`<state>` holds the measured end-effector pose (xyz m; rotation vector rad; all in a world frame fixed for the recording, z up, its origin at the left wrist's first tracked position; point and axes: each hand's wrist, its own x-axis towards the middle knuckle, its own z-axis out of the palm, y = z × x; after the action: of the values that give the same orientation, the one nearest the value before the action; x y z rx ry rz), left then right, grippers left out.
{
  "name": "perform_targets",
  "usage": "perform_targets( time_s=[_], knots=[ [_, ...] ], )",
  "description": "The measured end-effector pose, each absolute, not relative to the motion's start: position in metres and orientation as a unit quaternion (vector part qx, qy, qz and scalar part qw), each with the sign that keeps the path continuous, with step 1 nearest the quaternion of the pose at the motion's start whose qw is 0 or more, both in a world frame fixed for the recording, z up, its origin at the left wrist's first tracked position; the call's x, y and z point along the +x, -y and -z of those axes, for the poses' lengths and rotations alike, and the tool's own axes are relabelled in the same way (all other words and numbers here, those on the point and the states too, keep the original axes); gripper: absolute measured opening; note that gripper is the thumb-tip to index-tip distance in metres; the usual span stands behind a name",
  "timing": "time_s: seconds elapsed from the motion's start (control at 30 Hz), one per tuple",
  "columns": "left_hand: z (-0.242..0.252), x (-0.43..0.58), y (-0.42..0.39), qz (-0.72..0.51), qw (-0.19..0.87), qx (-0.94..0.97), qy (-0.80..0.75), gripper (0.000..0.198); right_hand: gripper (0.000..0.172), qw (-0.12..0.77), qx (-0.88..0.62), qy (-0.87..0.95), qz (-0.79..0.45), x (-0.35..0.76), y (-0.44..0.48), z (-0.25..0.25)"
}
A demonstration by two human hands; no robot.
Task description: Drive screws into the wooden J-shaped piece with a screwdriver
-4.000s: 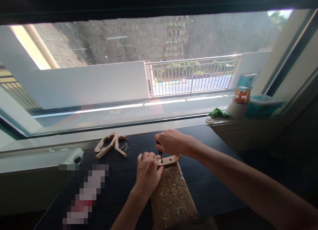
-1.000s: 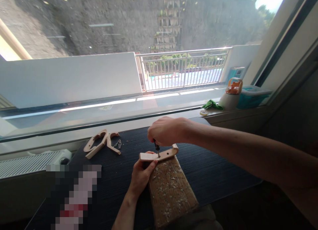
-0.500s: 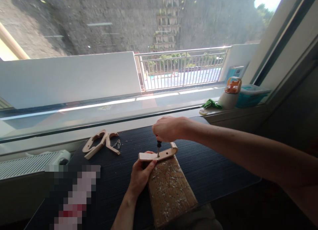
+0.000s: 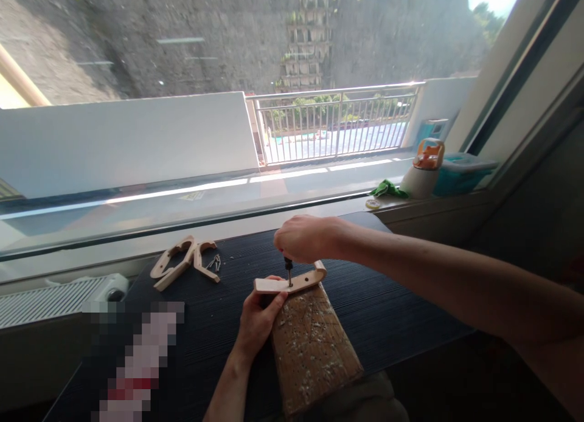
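A pale wooden hook piece (image 4: 303, 281) lies across the far end of a worn wooden block (image 4: 314, 349) with many small holes. My left hand (image 4: 261, 318) grips the piece's left end, thumb on top. Above it, my right hand (image 4: 303, 238) is closed around the handle of a screwdriver (image 4: 289, 273), whose tip meets the piece near its middle. To the right of the tip a dark hole shows in the piece. Whether a screw sits under the tip is too small to tell.
On the dark table (image 4: 219, 337), more curved wooden pieces (image 4: 176, 264) lie at the back left beside several screws (image 4: 214, 263). A green cloth (image 4: 387, 190), a white bottle (image 4: 420, 179) and a teal box (image 4: 463, 174) stand by the window. A radiator (image 4: 59, 299) is at far left.
My right hand has shifted slightly left and turned a little, and the screwdriver's handle leans more to the left. My left hand and the wooden piece have stayed in place.
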<state>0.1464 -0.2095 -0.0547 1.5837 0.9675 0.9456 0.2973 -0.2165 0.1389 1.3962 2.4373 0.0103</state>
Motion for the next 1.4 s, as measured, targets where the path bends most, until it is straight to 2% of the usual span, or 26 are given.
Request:
perform_targets(
  time_s=[0.4,0.67,1.13,1.4],
  knots=[
    [0.058,0.147,0.209,-0.397,0.502,0.656,-0.4,0.033,0.028,0.166,0.497,-0.851,0.013,0.291,0.224,-0.15],
    [0.056,0.147,0.208,-0.4,0.5,0.656,-0.4,0.032,0.022,0.165,0.48,-0.861,0.026,0.296,0.22,-0.133],
    [0.056,0.147,0.21,-0.405,0.507,0.646,-0.401,0.032,0.03,0.166,0.487,-0.857,0.036,0.292,0.22,-0.143],
    [0.057,0.147,0.209,-0.403,0.507,0.652,-0.395,0.032,0.028,0.154,0.488,-0.859,0.035,0.297,0.216,-0.132]
  ],
)
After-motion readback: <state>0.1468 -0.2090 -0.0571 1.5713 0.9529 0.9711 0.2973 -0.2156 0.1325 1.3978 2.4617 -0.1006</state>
